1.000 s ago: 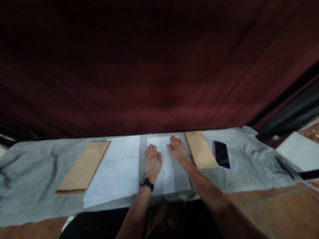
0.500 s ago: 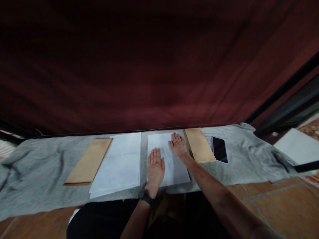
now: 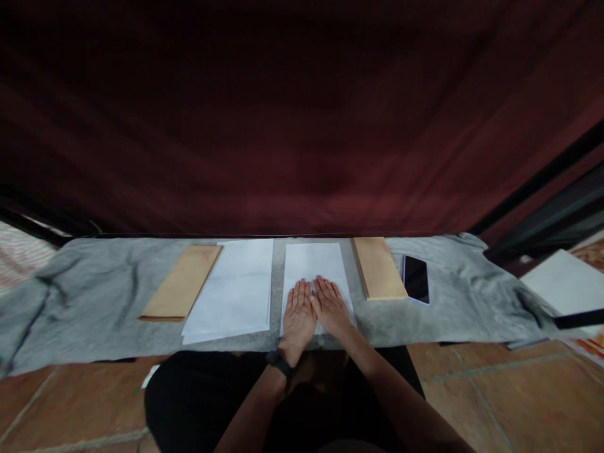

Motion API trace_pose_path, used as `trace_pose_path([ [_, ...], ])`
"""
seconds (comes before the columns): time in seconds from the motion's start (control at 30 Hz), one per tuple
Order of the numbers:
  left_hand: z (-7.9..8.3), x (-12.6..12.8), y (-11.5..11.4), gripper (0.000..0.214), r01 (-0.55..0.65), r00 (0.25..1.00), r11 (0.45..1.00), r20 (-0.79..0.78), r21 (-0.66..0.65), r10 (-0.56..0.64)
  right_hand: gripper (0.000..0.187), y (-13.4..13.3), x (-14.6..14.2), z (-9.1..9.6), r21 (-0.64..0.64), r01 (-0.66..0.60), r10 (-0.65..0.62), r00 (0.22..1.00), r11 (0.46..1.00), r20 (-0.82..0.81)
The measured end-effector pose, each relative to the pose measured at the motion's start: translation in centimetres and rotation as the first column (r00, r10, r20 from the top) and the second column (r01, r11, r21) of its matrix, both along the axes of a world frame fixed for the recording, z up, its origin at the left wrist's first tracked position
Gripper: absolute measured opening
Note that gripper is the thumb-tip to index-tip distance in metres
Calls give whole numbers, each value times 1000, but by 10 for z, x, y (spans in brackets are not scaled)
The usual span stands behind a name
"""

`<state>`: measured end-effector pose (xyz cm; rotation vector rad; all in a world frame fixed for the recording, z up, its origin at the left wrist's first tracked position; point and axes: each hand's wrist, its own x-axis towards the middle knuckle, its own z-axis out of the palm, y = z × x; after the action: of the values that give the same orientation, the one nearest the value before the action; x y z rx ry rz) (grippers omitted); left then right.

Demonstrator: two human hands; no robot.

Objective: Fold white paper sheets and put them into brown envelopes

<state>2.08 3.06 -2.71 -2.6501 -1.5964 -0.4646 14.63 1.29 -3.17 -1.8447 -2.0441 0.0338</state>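
A white sheet of paper [image 3: 314,257] lies in front of me on a grey cloth [image 3: 453,277]. My left hand [image 3: 299,314] rests flat on its lower left part, fingers stretched out and pointing away from me. Beside it my right hand [image 3: 331,308] also lies flat on the paper, thumb touching or nearly touching the left hand. Both palms face down and cover the sheet's near half. To the left is a stack of white paper [image 3: 236,289], and brown envelopes [image 3: 182,284] lie just beyond it. More brown envelopes [image 3: 379,269] sit right of the sheet.
A phone [image 3: 416,279] with a dark screen lies right of the envelopes. Behind the cloth hangs a dark red curtain [image 3: 302,157]. A white board-like piece [image 3: 566,283] stands at the far right, above the tiled floor [image 3: 528,390].
My right hand has moved down and left across the paper, from near the envelopes to beside my left hand. The view has shifted slightly.
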Motion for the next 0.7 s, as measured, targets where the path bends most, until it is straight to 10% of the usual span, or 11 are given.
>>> trace_pose_path([
  [0.7,2,-53,-44,57,-59,996,994,69,88,53,59,-77,61,-11,151,59,-80,987,987,140],
])
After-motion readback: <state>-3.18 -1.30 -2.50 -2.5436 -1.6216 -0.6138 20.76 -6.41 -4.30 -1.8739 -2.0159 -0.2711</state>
